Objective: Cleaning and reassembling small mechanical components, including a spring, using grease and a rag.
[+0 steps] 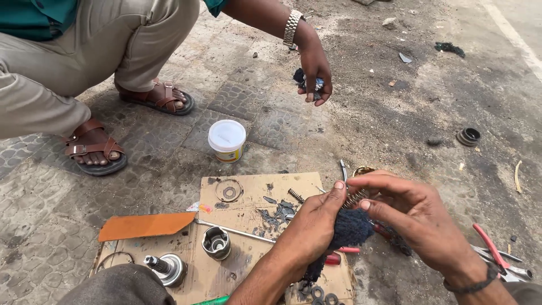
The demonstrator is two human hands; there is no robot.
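**Head view: both hands on a small spring**

Your left hand (313,226) grips a dark rag (350,229) and pinches a spring (354,199). Your right hand (415,217), fingers closed, holds its other end. Cardboard (248,226) lies at 9 o'clock; a white tub (227,140) at 11.

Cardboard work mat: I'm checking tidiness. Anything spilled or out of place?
Yes. The cardboard carries dark greasy stains, and a round black part lies alone on the dirt, away from the other pieces.
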